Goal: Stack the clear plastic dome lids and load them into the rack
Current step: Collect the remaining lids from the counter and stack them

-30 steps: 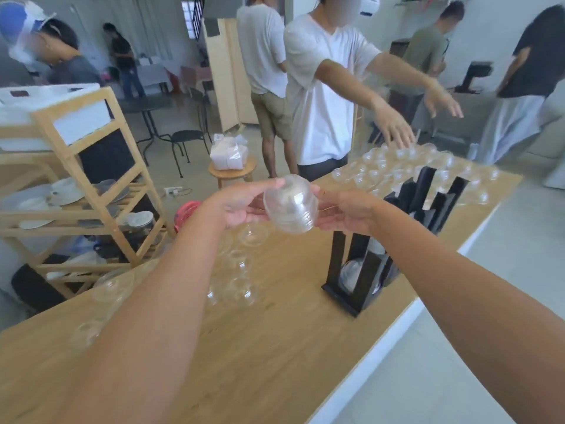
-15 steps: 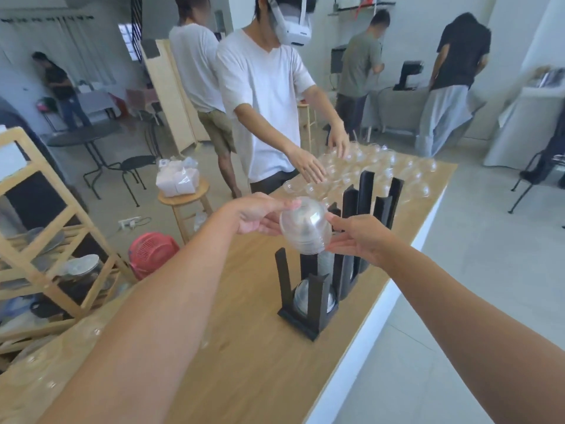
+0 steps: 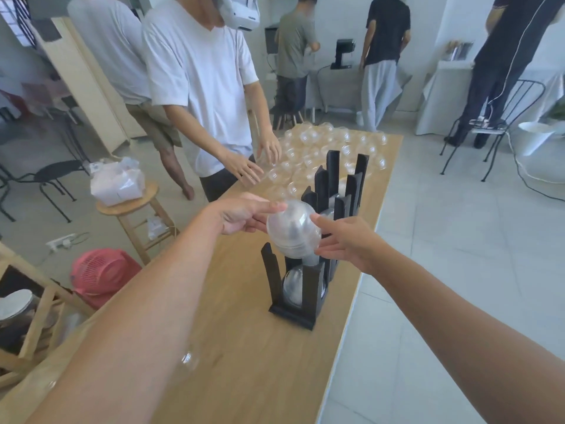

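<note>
Writing: none readable on any item.
Stack (image 3: pixel 293 229): clear thin plastic dome lids nested together, glossy and rounded, rims stepped at the lower end; held in the air between both hands, just above the near end of the rack.
Left hand (image 3: pixel 241 216): fingers closed on the stack's left side, thumb along the top of the dome.
Right hand (image 3: pixel 345 238): fingers spread and pressed against the stack's right side, gripping it together with the left.
Rack (image 3: pixel 308 264): matte black, flat upright slats on a rectangular base, forming a row of slots; stands on the table near its right edge.
Loaded lids (image 3: pixel 295 287): clear domes seated low in the rack's nearest slot; more show in slots further back.
Loose lids (image 3: pixel 321 148): many clear domes spread over the far end of the table, beyond the rack.
Stray lid (image 3: pixel 188 361): one clear dome on the near table, partly behind the left forearm.
Table (image 3: pixel 244 362): long, light wood-grain top, pale edge.
Second person (image 3: pixel 198 71): white T-shirt, white headset, both hands over the loose lids.
Stool (image 3: pixel 128 206): round, light wood, carrying a clear plastic bag.
Fan (image 3: pixel 102 275): pinkish-red, grilled, on the floor left of the table.
</note>
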A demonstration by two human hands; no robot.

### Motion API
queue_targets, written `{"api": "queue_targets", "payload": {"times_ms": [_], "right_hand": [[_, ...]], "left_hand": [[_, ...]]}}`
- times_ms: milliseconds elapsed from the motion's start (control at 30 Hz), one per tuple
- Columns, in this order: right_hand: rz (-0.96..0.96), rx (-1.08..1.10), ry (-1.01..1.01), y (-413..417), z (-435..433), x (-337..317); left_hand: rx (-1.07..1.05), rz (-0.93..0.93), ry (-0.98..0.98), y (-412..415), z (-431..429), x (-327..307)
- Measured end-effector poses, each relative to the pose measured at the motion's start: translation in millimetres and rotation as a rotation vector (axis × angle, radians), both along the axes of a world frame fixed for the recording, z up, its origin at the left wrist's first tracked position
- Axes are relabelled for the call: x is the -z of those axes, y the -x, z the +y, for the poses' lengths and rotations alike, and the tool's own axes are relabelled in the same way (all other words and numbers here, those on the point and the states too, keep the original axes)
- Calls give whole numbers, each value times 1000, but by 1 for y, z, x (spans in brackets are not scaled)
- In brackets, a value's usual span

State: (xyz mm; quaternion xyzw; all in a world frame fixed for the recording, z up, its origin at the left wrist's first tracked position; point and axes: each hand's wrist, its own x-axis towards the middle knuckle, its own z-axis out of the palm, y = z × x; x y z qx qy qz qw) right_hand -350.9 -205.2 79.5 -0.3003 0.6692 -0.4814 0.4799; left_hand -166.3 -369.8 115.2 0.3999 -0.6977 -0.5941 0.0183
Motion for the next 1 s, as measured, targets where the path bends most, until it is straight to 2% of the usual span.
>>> {"api": "queue_targets", "payload": {"times_ms": [300, 800, 1000], "right_hand": [[98, -24, -116, -4, 7, 16], [-43, 30, -230, -10, 10, 53], [-83, 18, -278, -11, 10, 67]], "left_hand": [[95, -59, -16, 2, -4, 12], [0, -116, -147, 10, -5, 62], [39, -127, -221, 7, -12, 85]]}}
